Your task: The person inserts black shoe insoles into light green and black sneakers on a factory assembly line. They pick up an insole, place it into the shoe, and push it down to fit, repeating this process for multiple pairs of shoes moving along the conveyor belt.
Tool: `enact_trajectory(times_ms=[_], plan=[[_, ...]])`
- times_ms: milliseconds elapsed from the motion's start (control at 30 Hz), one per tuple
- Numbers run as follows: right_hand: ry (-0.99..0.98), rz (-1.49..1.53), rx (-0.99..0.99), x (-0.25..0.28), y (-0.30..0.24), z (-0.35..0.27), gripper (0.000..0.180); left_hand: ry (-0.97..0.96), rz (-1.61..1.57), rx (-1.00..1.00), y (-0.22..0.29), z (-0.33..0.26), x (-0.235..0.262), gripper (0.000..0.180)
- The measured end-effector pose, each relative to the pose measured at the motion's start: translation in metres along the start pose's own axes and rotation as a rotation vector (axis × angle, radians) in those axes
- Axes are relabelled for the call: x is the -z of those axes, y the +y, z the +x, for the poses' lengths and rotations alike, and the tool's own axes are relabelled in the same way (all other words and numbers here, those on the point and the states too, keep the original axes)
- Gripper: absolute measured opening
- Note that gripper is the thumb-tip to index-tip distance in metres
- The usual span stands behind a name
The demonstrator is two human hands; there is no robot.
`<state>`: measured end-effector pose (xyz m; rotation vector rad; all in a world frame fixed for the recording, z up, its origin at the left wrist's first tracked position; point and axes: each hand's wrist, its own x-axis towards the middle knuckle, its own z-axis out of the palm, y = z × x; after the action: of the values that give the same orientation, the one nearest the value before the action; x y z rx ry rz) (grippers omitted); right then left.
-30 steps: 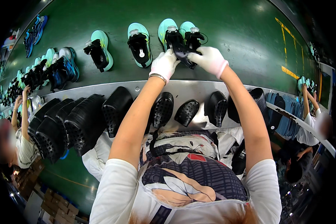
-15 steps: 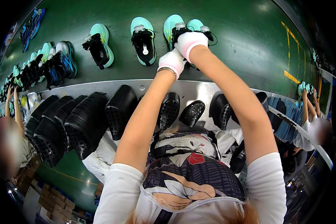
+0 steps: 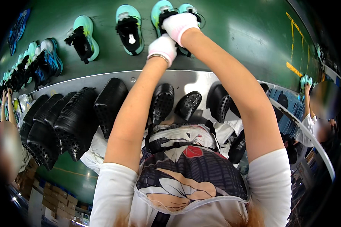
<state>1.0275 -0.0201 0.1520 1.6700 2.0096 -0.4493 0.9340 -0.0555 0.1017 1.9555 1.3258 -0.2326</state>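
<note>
Two mint-green and black sneakers stand side by side on the green belt at the top: a left one (image 3: 161, 8) and a right one (image 3: 188, 8), partly covered by my hands. My right hand (image 3: 180, 27), in a white glove with a pink cuff, is closed over the black upper between them. Lower and to its left, my left hand (image 3: 163, 49) wears a matching glove and a bracelet, its fingers curled at the left sneaker's heel. The gloves hide both sets of fingertips. Another mint sneaker (image 3: 129, 32) stands just left, and a further one (image 3: 83, 39) lies angled beyond it.
Along the metal ledge (image 3: 140, 74) in front of me lie black perforated clogs (image 3: 162, 102) and bulky black stacks (image 3: 76, 121). More shoes (image 3: 48, 62) crowd the belt at left. Blue sheets (image 3: 290, 119) are stacked at right. Other people work at both sides.
The whole view has shifted, so the shoes and ledge sit higher and farther left. Both hands remain at the same two sneakers.
</note>
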Motion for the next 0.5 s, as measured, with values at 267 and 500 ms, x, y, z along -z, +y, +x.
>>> enact_trajectory(times_ms=[267, 500], plan=[[0.232, 0.402, 0.068, -0.011, 0.015, -0.070, 0.026, 0.097, 0.003, 0.096, -0.003, -0.003, -0.016, 0.035], [0.511, 0.512, -0.055, -0.084, 0.055, -0.262, 0.009, 0.193, 0.176, -0.258, -0.017, -0.002, -0.013, 0.040]])
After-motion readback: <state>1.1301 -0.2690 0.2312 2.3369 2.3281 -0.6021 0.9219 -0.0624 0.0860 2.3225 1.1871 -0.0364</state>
